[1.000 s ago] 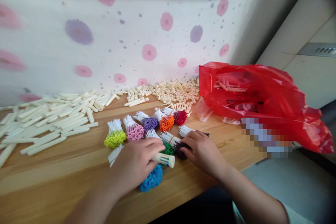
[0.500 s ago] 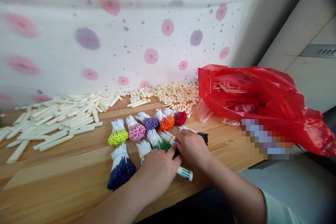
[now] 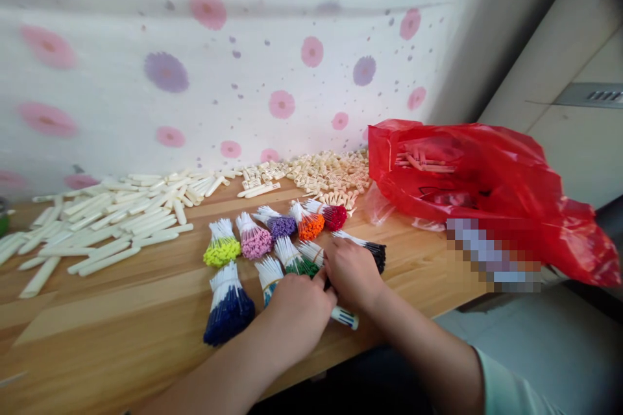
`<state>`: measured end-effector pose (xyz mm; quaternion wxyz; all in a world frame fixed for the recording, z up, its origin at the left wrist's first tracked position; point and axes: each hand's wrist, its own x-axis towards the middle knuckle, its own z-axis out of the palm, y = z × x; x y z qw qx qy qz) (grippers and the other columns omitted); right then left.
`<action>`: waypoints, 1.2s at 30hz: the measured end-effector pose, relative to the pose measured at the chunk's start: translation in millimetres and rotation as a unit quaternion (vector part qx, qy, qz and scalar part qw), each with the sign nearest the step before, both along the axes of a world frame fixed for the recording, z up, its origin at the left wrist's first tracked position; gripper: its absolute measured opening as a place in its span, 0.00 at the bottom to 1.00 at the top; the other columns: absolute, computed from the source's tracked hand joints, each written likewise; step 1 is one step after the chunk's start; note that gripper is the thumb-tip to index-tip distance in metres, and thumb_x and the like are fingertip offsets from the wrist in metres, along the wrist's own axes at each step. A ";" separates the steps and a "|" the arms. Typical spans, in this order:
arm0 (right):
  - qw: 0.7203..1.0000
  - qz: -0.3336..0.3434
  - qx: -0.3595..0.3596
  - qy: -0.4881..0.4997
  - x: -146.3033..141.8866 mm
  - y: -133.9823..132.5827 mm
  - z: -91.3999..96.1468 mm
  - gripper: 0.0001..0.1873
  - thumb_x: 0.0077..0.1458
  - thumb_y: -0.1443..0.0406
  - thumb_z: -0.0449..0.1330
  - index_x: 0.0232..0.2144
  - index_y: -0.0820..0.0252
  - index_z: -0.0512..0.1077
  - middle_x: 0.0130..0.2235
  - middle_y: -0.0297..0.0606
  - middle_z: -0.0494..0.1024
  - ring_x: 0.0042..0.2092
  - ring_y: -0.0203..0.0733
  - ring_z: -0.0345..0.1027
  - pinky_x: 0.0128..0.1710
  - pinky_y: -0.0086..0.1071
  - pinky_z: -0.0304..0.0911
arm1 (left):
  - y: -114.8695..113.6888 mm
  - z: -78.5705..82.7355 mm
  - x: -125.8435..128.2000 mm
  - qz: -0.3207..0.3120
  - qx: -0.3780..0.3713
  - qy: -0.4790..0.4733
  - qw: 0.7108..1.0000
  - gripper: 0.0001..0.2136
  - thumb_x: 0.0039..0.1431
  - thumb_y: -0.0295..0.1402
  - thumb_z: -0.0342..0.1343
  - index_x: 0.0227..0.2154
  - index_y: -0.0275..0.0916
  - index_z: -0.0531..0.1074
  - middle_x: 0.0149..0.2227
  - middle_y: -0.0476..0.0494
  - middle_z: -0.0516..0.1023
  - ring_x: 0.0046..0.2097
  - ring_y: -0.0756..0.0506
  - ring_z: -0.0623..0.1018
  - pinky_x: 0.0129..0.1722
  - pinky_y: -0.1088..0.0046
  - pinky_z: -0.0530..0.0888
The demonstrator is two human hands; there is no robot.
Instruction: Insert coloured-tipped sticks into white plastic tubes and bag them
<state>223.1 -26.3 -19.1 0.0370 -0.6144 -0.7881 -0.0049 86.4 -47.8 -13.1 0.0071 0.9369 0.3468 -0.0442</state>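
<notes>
My left hand (image 3: pixel 296 308) is closed around a white tube (image 3: pixel 346 318), whose striped end sticks out to the right beneath both hands. Touching it, my right hand (image 3: pixel 353 272) has its fingers curled down on a black-tipped bundle (image 3: pixel 374 251) of thin white sticks. Around the hands lie more banded bundles: dark blue (image 3: pixel 228 308), yellow (image 3: pixel 221 248), pink (image 3: pixel 256 241), purple (image 3: pixel 280 225), orange (image 3: pixel 310 225), red (image 3: pixel 335 215) and green (image 3: pixel 302 264). A light-blue bundle (image 3: pixel 268 277) is partly hidden under my left hand.
All of it lies on a wooden table (image 3: pixel 121 318) against a flower-patterned cloth. Long white tubes (image 3: pixel 121 220) are heaped at the left and short cream caps (image 3: pixel 326 175) at the back. A red plastic bag (image 3: pixel 477 188) holding more parts fills the table's right end.
My left hand has moved right with the white tube until it touches my right hand, uncovering the dark blue bundle. In the last half second almost nothing has shifted.
</notes>
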 end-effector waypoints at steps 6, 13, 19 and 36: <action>1.000 0.005 -0.005 -0.013 1.0 0.0 0.1 0.10 0.56 0.71 0.51 0.37 0.66 0.71 0.38 0.48 0.76 0.41 0.48 0.71 0.36 0.32 0.64 | -1.1 0.3 -0.1 0.006 -0.002 -0.006 1.000 0.13 0.54 0.26 0.50 0.41 0.39 0.74 0.45 0.33 0.77 0.32 0.37 0.79 0.30 0.61 0.74; 1.000 0.010 -0.012 -0.021 2.1 4.5 2.1 0.09 0.55 0.69 0.52 0.35 0.66 0.72 0.37 0.49 0.77 0.39 0.48 0.72 0.35 0.32 0.64 | -2.5 0.1 1.1 0.001 0.014 0.010 1.000 0.14 0.54 0.26 0.49 0.43 0.39 0.73 0.48 0.32 0.76 0.32 0.36 0.79 0.28 0.59 0.74; 1.000 -0.004 -0.007 -0.030 -2.9 7.0 2.0 0.09 0.54 0.70 0.52 0.32 0.66 0.73 0.35 0.49 0.78 0.37 0.48 0.74 0.33 0.31 0.64 | -3.6 2.2 0.3 0.007 0.012 0.006 1.000 0.12 0.55 0.26 0.49 0.41 0.40 0.73 0.44 0.35 0.78 0.32 0.37 0.80 0.28 0.61 0.74; 0.980 0.026 0.001 0.198 76.4 -30.8 54.4 0.06 0.44 0.73 0.53 0.20 0.60 0.65 0.20 0.28 0.67 0.22 0.31 0.58 0.22 0.24 0.49 | 9.6 31.0 -26.9 0.020 -0.120 -0.299 0.947 0.13 0.54 0.30 0.57 0.43 0.44 0.73 0.43 0.47 0.78 0.43 0.45 0.77 0.42 0.71 0.71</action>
